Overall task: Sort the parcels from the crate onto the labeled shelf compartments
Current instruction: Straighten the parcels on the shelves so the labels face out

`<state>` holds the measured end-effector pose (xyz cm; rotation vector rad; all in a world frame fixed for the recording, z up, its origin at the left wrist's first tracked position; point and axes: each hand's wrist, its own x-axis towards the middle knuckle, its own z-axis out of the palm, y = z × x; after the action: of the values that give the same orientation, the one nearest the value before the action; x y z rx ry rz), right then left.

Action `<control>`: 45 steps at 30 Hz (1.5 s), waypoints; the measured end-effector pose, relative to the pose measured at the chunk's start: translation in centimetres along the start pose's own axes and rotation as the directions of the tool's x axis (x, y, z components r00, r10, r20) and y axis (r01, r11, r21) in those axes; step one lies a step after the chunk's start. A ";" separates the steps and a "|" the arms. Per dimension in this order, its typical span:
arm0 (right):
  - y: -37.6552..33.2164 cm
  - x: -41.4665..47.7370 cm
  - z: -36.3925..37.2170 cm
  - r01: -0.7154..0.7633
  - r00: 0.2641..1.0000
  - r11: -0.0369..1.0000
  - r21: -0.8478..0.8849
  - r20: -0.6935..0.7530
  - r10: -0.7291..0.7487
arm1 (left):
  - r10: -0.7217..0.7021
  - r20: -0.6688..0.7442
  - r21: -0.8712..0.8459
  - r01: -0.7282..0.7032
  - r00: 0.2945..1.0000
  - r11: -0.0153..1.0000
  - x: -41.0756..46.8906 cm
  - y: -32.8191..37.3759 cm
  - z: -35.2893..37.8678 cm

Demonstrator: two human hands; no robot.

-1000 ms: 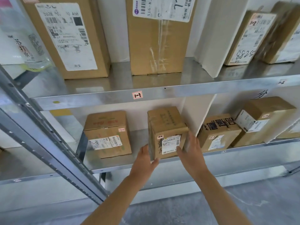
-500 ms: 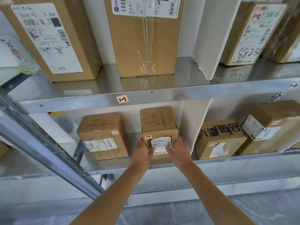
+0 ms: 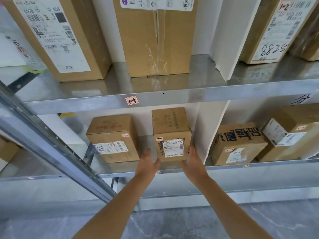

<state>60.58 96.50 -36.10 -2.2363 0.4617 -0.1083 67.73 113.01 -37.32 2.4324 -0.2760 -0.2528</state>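
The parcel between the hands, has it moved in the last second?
Yes. The parcel went back from the shelf edge, now level with the neighbouring box.

My one feed, wide-angle camera on the head, facing forward and tilted down, close to the two-tier grey metal shelf, grey floor along the bottom edge.
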 end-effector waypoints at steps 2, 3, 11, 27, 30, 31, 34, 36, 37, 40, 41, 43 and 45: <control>0.0 -1.2 0.7 -0.054 0.999 0.998 0.011 0.007 0.054 | -0.011 0.040 0.055 0.009 0.999 0.998 -0.9 -0.4 0.2; -0.1 -1.7 1.0 -0.082 0.996 0.997 0.000 0.032 0.082 | 0.001 0.052 0.062 -0.005 0.999 0.998 -1.3 -0.3 0.3; -0.3 -5.8 -2.3 -0.100 0.989 0.975 -0.198 0.092 0.120 | 0.168 0.112 0.070 -0.177 0.979 0.982 -4.1 1.4 -0.7; 2.0 -11.3 -13.6 -0.209 0.961 0.936 -0.284 -0.238 0.143 | 0.532 0.139 -0.003 -0.537 0.835 0.844 -8.6 10.1 1.7; 3.5 -11.1 -15.2 -0.219 0.952 0.932 -0.287 -0.274 0.139 | 0.543 0.140 -0.007 -0.548 0.828 0.837 -8.5 11.8 3.4; 4.1 -10.8 -15.8 -0.208 0.953 0.932 -0.296 -0.275 0.126 | 0.538 0.129 -0.016 -0.540 0.833 0.841 -8.3 12.6 4.0; 5.9 -9.4 -17.8 -0.156 0.960 0.954 -0.255 -0.266 0.086 | 0.543 0.119 -0.037 -0.543 0.831 0.839 -7.5 14.4 6.1; 7.6 -8.1 -19.5 -0.155 0.964 0.963 -0.222 -0.245 0.098 | 0.527 0.135 -0.038 -0.527 0.839 0.849 -7.1 15.3 7.8; 8.6 -7.5 -20.1 -0.158 0.967 0.964 -0.215 -0.229 0.107 | 0.509 0.149 -0.036 -0.509 0.848 0.860 -6.9 15.6 8.5; 11.5 -5.5 -21.7 -0.095 0.985 0.982 -0.165 -0.157 0.069 | 0.430 0.172 -0.014 -0.434 0.886 0.901 -5.7 16.5 10.5; 12.4 -4.7 -22.1 -0.062 0.990 0.988 -0.141 -0.133 0.043 | 0.399 0.167 -0.016 -0.402 0.902 0.916 -5.2 16.9 11.2; 14.0 -3.3 -22.4 -0.006 0.997 0.995 -0.102 -0.075 -0.002 | 0.321 0.147 -0.057 -0.316 0.936 0.947 -4.3 17.7 12.4; 15.4 -2.0 -22.2 0.013 1.000 0.997 -0.082 -0.008 -0.013 | 0.241 0.116 -0.075 -0.233 0.964 0.970 -3.7 18.6 13.7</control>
<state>49.15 72.10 -33.04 -2.3204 0.4638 -0.1077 58.33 91.70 -35.32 2.3005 -0.6018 -0.3009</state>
